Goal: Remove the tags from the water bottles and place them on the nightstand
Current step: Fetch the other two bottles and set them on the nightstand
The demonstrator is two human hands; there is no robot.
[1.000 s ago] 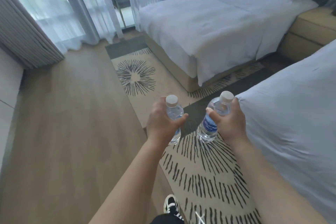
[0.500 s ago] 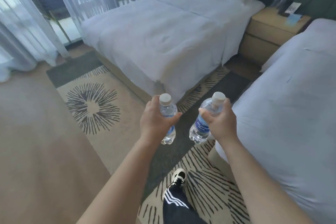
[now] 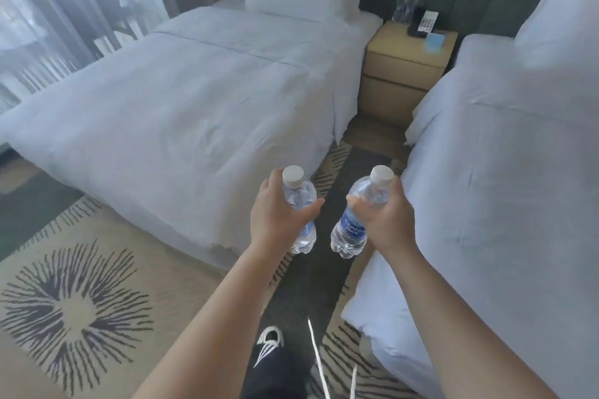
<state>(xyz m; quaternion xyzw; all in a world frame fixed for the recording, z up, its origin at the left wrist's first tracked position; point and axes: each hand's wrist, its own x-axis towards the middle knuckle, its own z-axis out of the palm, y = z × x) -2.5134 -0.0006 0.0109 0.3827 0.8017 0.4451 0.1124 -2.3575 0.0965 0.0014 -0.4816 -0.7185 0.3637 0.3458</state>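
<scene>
My left hand (image 3: 278, 214) is wrapped around a small clear water bottle (image 3: 299, 193) with a white cap, held upright. My right hand (image 3: 385, 219) grips a second bottle (image 3: 353, 230) with a blue label, tilted slightly to the left. Both bottles hang in the air over the aisle between two beds. The tan wooden nightstand (image 3: 402, 71) stands at the far end of that aisle, against the dark headboard wall. No tag shows on either held bottle.
Two more bottles (image 3: 406, 5), a black phone (image 3: 424, 23) and a blue card (image 3: 435, 40) sit on the nightstand top. White beds flank the aisle, one on the left (image 3: 181, 107) and one on the right (image 3: 518, 172). A patterned rug (image 3: 74, 308) covers the floor; my shoe (image 3: 269, 338) shows below.
The view has swung right and moved forward: the window and curtains slid off to the left and the nightstand came fully into view. Both hands keep the same hold on the bottles.
</scene>
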